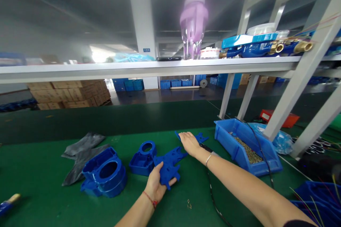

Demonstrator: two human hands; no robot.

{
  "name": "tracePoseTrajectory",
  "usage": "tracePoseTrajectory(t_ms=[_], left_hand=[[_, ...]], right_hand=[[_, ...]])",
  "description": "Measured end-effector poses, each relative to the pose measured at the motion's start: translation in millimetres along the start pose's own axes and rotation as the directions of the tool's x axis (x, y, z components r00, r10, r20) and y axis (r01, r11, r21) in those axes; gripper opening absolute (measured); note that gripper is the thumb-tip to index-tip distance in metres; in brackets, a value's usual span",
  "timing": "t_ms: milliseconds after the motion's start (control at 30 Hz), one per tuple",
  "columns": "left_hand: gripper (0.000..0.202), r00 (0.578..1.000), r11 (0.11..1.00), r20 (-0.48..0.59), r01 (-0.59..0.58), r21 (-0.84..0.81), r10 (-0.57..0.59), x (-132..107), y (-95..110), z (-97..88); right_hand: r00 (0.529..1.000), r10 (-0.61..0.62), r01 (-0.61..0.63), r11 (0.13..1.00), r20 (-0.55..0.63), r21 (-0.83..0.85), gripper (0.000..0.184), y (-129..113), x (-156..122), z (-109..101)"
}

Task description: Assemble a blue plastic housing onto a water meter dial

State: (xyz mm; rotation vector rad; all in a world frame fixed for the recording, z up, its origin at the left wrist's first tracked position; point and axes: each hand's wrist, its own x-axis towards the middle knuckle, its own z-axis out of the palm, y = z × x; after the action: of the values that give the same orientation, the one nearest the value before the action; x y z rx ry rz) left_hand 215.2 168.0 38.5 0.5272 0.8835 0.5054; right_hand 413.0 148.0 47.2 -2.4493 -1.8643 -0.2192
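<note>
A blue bracket (168, 166) is gripped by the left hand (156, 184); at one o'clock, the right hand (189, 142) lies flat, fingers spread, on another blue part (200, 137), best pinched firmly before lifting.

On the green-covered workbench (53, 191), the left hand (154, 186) grips a flat blue plastic bracket (169, 165). Just left of the bracket sits a small blue plastic housing (144, 158); further left lies a larger blue round-bored housing (105, 173), with grey rubber gloves (82, 152) behind and left of it. The right hand (189, 143) rests beyond the bracket, on another blue flat piece (199, 137). Right of that hand stands a blue plastic bin of small brass screws (246, 147). Above and behind runs a white shelf (133, 68) carrying a clear bottle with a pink cap (193, 25) and blue brass-fitted water meters (266, 48).
</note>
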Motion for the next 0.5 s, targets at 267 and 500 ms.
tracePoseTrajectory(t_ms=[267, 500], left_hand=[[0.021, 0.995, 0.994, 0.026, -0.093, -0.052, 0.095, 5, -9, 3.4], [0.035, 0.992, 0.994, -0.067, -0.107, -0.037, 0.104, -17, 4, -6.7]], right_hand=[[0.839, -0.535, 0.478, 0.811, 0.097, 0.338, 0.032, -44, -47, -35], [0.984, 0.072, -0.085, 0.994, 0.163, 0.073, 0.03, 99, 6, -18]])
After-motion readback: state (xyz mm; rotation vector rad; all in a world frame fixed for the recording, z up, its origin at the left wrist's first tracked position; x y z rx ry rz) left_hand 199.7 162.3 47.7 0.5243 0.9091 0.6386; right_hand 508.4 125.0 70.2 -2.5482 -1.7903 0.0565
